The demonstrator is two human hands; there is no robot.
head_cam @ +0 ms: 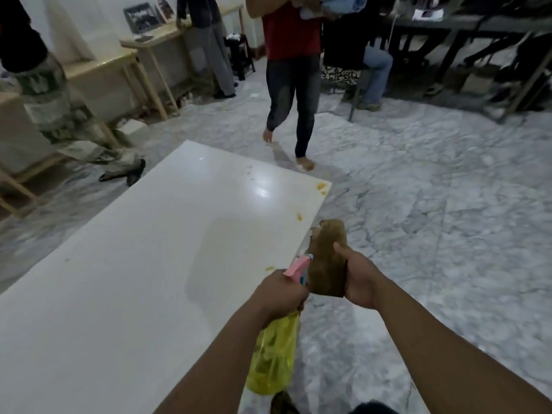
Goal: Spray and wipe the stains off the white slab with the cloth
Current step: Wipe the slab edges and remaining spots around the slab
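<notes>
The white slab (143, 264) lies flat and fills the lower left. Yellow stains (322, 186) mark its far right corner, with smaller ones (299, 216) along the right edge. My left hand (279, 294) grips a yellow spray bottle (274, 354) by its neck; the pink nozzle (297, 264) points at the cloth. My right hand (358, 279) holds a brown cloth (327, 258) bunched upright just beyond the slab's right edge, touching the nozzle.
Marble floor (433, 189) spreads to the right. A person in a red shirt (292, 85) walks just past the slab's far corner. Another person's legs (74, 124) stand at the left. Wooden tables (143, 55) line the left wall, dark tables (463, 28) the back right.
</notes>
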